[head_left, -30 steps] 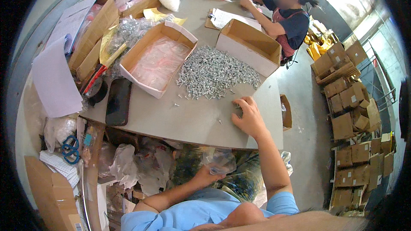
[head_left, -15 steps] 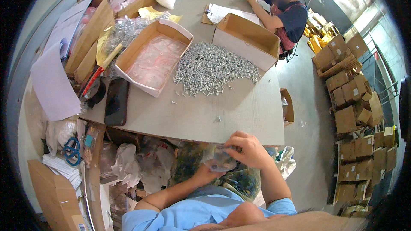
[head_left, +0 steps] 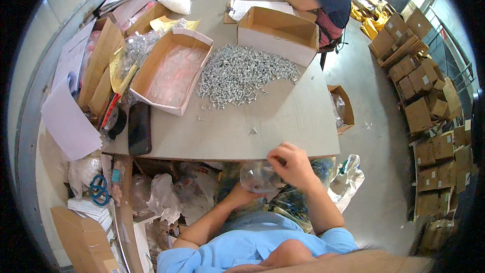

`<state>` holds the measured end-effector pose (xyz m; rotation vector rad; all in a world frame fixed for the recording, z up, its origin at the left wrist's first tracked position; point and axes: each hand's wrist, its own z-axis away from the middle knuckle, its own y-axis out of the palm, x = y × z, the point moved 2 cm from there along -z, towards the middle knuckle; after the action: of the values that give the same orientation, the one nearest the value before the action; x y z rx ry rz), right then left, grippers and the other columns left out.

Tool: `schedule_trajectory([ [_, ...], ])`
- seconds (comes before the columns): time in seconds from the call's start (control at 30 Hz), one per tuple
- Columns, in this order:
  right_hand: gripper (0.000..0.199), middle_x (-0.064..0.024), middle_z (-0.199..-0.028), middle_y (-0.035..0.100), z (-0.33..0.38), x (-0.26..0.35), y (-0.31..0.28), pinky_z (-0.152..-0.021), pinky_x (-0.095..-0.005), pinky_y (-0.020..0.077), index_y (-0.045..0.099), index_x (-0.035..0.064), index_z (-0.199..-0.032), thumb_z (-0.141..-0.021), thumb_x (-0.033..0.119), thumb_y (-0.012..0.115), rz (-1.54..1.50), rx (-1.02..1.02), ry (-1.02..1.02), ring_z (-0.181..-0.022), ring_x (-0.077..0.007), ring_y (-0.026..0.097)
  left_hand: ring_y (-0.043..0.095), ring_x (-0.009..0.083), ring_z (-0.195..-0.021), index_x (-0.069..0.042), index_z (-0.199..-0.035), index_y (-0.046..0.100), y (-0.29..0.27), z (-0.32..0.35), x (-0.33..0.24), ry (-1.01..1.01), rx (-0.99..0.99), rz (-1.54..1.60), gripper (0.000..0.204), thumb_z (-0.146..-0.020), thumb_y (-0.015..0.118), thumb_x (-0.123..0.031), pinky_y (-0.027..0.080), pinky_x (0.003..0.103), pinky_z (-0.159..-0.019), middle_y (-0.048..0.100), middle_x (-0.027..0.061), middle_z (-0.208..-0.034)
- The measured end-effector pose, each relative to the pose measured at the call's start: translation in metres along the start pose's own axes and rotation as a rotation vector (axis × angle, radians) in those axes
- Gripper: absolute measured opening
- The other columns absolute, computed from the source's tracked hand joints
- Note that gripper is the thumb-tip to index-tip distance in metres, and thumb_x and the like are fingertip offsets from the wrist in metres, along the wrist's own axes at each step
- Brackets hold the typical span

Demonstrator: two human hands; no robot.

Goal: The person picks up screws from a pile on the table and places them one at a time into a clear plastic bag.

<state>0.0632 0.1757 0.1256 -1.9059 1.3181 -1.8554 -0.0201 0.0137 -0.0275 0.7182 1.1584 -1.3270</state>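
Grey tabletop ahead, left hand grips clear bag; right hand curls, grip unclear.

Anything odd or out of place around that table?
Mildly: a stray screw-like piece lies apart from the loose silvery pile, toward the near edge of the table, where it could get knocked off. At far left, a white sheet droops. No obvious damage.

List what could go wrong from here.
The clear plastic item in the left hand is off the front edge of the table, so it might drop if the grip slips.
The small metal fasteners lie in a loose heap; a bump could scatter them.
The dark phone lies at the front edge and might get knocked off.
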Motion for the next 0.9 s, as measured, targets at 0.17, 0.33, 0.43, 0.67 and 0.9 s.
schedule_trajectory([
  [0.17,0.022,-0.0107,-0.107,0.054,0.022,0.046,0.026,-0.087,-0.0413,0.0440,0.068,0.0114,-0.090,-0.069,0.015,0.071,-0.015,0.254,-0.415,-0.098,-0.0307,0.053,0.057,0.0150,-0.091,-0.002,-0.109,0.061,-0.069,0.041,-0.039,-0.021,0.290,0.005,0.051,-0.068,0.083,-0.024,0.047,0.030,-0.080,0.063,0.0082,-0.099],
  [0.33,0.020,-0.0141,-0.118,0.050,0.024,0.072,0.036,-0.091,-0.0427,0.0435,0.064,0.0059,-0.089,-0.071,0.014,0.064,-0.020,0.333,-0.551,-0.111,-0.0333,0.048,0.056,0.0149,-0.099,0.001,-0.109,0.058,-0.071,0.069,-0.089,0.251,0.263,0.352,0.052,-0.067,0.084,-0.015,0.046,0.031,-0.086,0.061,0.0052,-0.105],
  [0.43,0.016,-0.0128,-0.112,0.053,0.020,0.074,0.023,-0.086,-0.0407,0.0457,0.061,0.0060,-0.086,-0.071,0.011,0.066,-0.129,0.288,-0.483,-0.105,-0.0326,0.052,0.057,0.0167,-0.098,0.001,-0.102,0.059,-0.075,0.071,-0.094,0.282,0.041,0.448,0.038,-0.072,0.080,-0.009,0.046,0.031,-0.086,0.062,0.0079,-0.105],
  [0.67,0.016,-0.0110,-0.084,0.061,0.019,0.063,0.008,-0.064,-0.0385,0.0504,0.058,0.0048,-0.087,-0.076,0.007,0.069,-0.205,0.170,-0.243,-0.077,-0.0295,0.061,0.063,0.0254,-0.079,-0.002,-0.086,0.062,-0.074,0.064,-0.114,0.658,-0.335,-0.092,0.008,-0.082,0.067,-0.006,0.050,0.033,-0.071,0.065,0.0135,-0.091],
  [0.9,0.014,-0.0120,-0.079,0.055,0.012,0.051,0.009,-0.065,-0.0391,0.0463,0.056,0.0033,-0.090,-0.079,0.006,0.063,-0.276,0.293,-0.249,-0.076,-0.0316,0.056,0.057,0.0285,-0.076,-0.001,-0.088,0.055,-0.069,0.057,-0.130,0.615,-0.250,-0.191,0.010,-0.089,0.057,-0.011,0.047,0.035,-0.069,0.058,0.0143,-0.087],
])
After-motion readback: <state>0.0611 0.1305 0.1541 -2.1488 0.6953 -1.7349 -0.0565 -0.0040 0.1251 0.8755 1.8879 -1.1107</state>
